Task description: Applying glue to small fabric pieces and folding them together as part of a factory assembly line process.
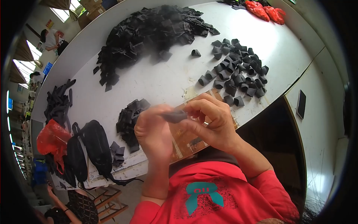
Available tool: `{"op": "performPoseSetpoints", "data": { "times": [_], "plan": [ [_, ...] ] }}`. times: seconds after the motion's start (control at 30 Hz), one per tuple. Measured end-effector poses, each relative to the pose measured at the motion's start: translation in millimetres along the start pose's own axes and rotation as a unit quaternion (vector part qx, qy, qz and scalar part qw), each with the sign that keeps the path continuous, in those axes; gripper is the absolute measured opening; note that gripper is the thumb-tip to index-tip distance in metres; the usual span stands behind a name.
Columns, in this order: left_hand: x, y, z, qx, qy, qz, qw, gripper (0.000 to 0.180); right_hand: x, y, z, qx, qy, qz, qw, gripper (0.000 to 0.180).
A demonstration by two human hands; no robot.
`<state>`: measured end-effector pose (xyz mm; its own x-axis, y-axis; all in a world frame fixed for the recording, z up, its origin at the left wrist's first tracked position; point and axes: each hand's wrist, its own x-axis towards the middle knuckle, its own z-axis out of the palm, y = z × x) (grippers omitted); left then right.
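Observation:
Both hands are raised over the near edge of the table, a small dark grey fabric piece [175, 116] between them, bent into a loop. My left hand [153, 128] pinches its left end between thumb and fingers. At the other end, the fingertips of my right hand [210, 119] are closed on the same piece. Beneath them lies a brown board [182, 143] with worn tape on it. A small heap of flat black fabric pieces [128, 121] sits just left of my left hand. Many looped dark fabric pieces [238, 69] stand beyond my right hand.
A large pile of flat black pieces [149, 35] covers the far table [156, 78]. At left are dark strips [57, 100], a red plastic bag [54, 138] and a black bag [97, 143]. Red bundles [264, 11] lie far right. A phone [301, 104] rests at right. Other people are at left.

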<state>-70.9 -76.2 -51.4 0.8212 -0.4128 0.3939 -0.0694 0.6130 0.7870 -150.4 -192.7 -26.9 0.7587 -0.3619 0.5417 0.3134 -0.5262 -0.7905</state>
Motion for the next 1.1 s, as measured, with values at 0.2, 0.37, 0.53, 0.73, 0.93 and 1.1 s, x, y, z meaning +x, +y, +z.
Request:
{"op": "performPoseSetpoints", "data": {
  "times": [0.2,0.37,0.53,0.73,0.93,1.1],
  "plan": [
    [-8,-7,-11,-0.108,0.007,-0.084,0.991,0.012,-3,11,0,-0.036,-0.005,-0.006,0.999,0.015],
    [-9,-6,-7,0.011,0.013,-0.052,0.998,0.011,-9,17,6,-0.032,0.025,-0.032,0.999,0.015],
    [-6,-6,-15,0.275,-0.056,-0.037,0.959,0.01,-6,11,5,-0.08,-0.017,-0.037,0.996,0.016],
    [-17,-15,-25,0.319,-0.026,-0.054,0.946,0.019,8,15,-13,0.1,-0.05,0.061,0.992,0.007],
    [-36,-67,-108,0.571,0.123,-0.11,0.804,0.02,-1,76,-38,0.072,0.228,0.304,0.922,0.022],
    [-39,-79,-110,0.706,0.029,-0.035,0.707,0.02,-72,71,-6,0.13,0.06,0.373,0.917,0.021]
  ]
}}
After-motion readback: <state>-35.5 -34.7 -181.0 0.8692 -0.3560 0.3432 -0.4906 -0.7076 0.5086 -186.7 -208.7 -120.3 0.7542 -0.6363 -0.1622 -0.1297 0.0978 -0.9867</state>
